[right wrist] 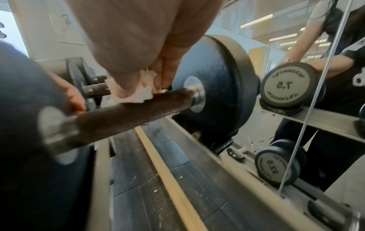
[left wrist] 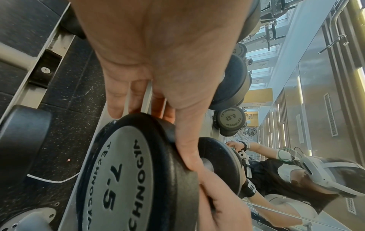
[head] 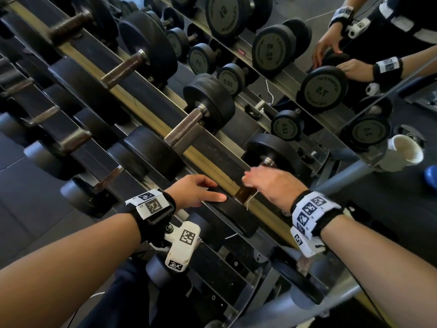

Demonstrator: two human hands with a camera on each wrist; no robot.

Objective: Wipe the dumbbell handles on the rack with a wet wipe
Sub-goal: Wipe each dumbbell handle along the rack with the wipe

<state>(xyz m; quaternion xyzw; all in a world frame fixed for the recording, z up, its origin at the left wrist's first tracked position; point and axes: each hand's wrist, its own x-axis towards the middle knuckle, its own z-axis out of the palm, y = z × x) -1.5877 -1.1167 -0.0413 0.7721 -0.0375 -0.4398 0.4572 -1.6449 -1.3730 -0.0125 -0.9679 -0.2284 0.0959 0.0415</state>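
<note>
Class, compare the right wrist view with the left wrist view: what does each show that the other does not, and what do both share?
Only the right wrist view: the wet wipe held by the right hand on the brown handle.
Only the left wrist view: the near end face marked 7.5, with the left hand resting over its rim.
Both: that dumbbell's far weight and the mirror.

Right hand [right wrist: 138, 46]: presses a crumpled white wet wipe [right wrist: 136, 92] onto the handle.
Handle [right wrist: 128, 114]: dark, knurled, tilted upward toward the far weight head [right wrist: 217, 87].
Mirror [right wrist: 296, 87]: reflects 7.5 head.
</note>
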